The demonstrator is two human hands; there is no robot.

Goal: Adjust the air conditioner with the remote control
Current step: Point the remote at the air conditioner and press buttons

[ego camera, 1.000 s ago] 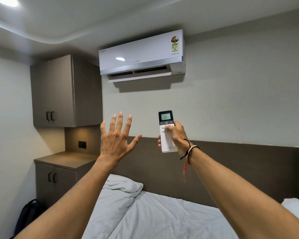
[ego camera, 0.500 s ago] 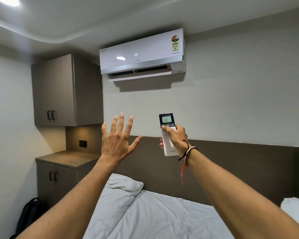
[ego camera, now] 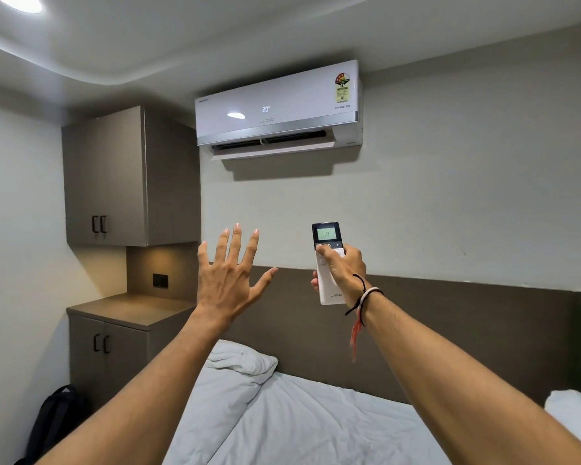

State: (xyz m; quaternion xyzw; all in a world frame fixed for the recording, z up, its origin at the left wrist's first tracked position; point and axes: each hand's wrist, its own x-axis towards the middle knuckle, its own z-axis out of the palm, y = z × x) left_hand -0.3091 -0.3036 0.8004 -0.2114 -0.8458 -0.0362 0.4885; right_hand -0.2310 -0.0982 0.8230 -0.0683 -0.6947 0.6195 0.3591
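Observation:
A white split air conditioner (ego camera: 279, 109) hangs high on the wall, its louvre open and its front showing 20°. My right hand (ego camera: 344, 268) holds a white remote control (ego camera: 327, 263) upright below it, thumb on the left button under the small screen, which reads 19. Cords are tied around that wrist. My left hand (ego camera: 230, 276) is raised to the left of the remote, palm away from me, fingers spread, holding nothing.
A bed with a white duvet (ego camera: 292, 421) and a brown headboard (ego camera: 450, 330) lies below my arms. A wall cupboard (ego camera: 114, 176) and a low cabinet (ego camera: 114, 337) stand at the left, with a black backpack (ego camera: 52, 421) on the floor beside them.
The remote's screen went from 20 to 19 and my thumb slid up onto the left button. The air conditioner's front lit up with 20°. My left hand stayed raised.

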